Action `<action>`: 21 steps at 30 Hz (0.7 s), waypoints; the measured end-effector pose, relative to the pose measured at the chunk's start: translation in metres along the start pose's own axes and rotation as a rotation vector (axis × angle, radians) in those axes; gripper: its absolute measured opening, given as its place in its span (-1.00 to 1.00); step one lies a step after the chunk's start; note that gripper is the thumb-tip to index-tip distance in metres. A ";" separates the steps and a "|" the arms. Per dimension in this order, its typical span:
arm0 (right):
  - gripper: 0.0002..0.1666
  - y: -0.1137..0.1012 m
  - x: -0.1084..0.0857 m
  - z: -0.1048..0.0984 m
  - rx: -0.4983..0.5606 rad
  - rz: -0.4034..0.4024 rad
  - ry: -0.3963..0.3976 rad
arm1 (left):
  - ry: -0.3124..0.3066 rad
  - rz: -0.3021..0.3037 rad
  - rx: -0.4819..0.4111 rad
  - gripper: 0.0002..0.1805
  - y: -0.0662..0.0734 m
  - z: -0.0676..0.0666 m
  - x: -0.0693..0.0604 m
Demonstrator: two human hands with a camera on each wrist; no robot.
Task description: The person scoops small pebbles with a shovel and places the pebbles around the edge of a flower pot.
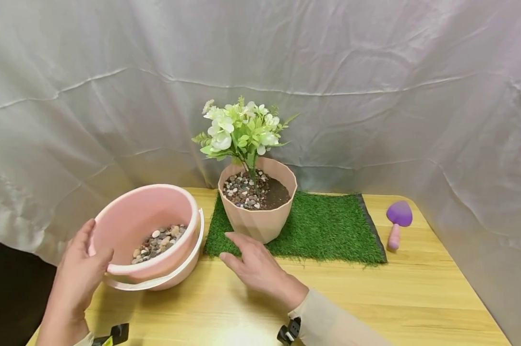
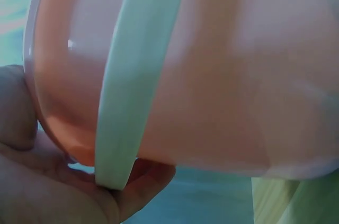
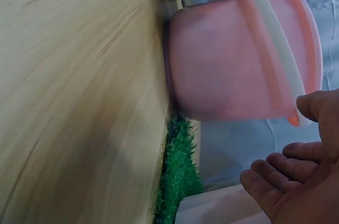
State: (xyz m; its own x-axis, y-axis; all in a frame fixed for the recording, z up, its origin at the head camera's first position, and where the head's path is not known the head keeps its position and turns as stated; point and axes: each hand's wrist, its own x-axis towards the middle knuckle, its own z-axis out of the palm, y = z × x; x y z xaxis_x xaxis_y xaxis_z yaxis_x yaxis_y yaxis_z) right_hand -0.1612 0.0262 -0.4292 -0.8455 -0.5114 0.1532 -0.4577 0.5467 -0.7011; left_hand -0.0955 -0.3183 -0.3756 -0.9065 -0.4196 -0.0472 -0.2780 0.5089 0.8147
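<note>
A pink bucket [image 1: 187, 259] with a white handle [image 1: 156, 282] stands at the left of the table. Inside it lie pebbles [image 1: 158, 242] of mixed colours. My left hand [image 1: 76, 269] grips the bucket at its left rim, the thumb over the edge; in the left wrist view its fingers [image 2: 151, 184] reach round beneath the handle. My right hand [image 1: 260, 269] is held with fingers spread, between the bucket and a light pink flower pot [image 1: 260, 223]. It holds nothing. White flowers [image 1: 245, 127] with green leaves rise from the pot, whose dark soil [image 1: 278, 194] is partly covered with pebbles.
The pot stands on a green artificial grass mat [image 1: 329, 228]. Farther right on the wooden table [image 1: 437, 288] lies a small trowel with a purple blade [image 1: 399, 214] and pink handle. A grey cloth [image 1: 372, 96] hangs behind and along the sides.
</note>
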 end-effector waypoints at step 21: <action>-0.37 -0.024 -0.014 -0.007 0.249 -0.042 0.002 | -0.286 0.311 -0.031 -0.08 -0.021 -0.003 -0.020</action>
State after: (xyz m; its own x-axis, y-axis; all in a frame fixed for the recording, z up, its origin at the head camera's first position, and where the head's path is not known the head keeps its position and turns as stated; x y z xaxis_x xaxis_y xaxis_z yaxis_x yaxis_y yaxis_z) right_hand -0.1402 0.0252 -0.4098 -0.8278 -0.5288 0.1873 -0.4112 0.3448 -0.8438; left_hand -0.0709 -0.3231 -0.3898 -0.9986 -0.0219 0.0488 0.0285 0.5535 0.8324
